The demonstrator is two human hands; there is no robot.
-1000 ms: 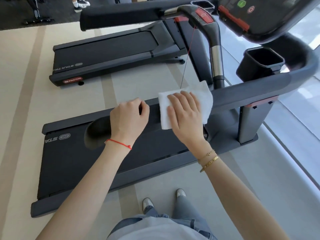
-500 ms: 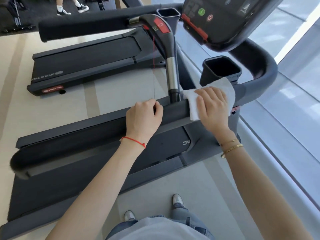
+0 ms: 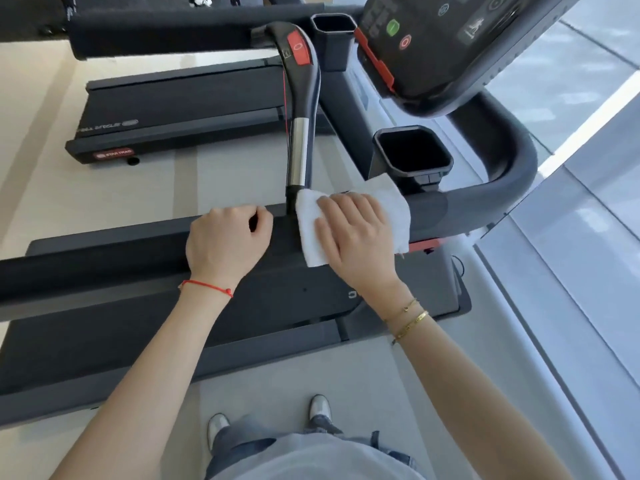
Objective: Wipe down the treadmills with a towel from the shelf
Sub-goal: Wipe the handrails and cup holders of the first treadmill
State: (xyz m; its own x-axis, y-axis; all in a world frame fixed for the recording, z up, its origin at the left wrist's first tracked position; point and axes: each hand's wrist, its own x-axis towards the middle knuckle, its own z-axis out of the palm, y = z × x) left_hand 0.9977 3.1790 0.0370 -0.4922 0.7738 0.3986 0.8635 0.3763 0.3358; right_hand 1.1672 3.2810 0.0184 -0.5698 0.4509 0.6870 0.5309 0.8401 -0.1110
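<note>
I stand beside the near treadmill. Its dark side handrail runs across the view in front of me. My left hand grips this rail with the fingers curled over its top. To its right, my right hand presses a folded white towel flat onto the rail. The towel sits at the foot of the chrome and black upright handle, and my fingers lie across it. The thumb is hidden.
A black cup holder sits just beyond the towel, with the console above it. A second treadmill stands parallel farther away, across a strip of pale floor. Glass panels run along the right. My shoes are close to the deck.
My right hand has slid the towel along the rail toward the console end, up to the foot of the upright handle. My left hand has kept its grip on the rail.
</note>
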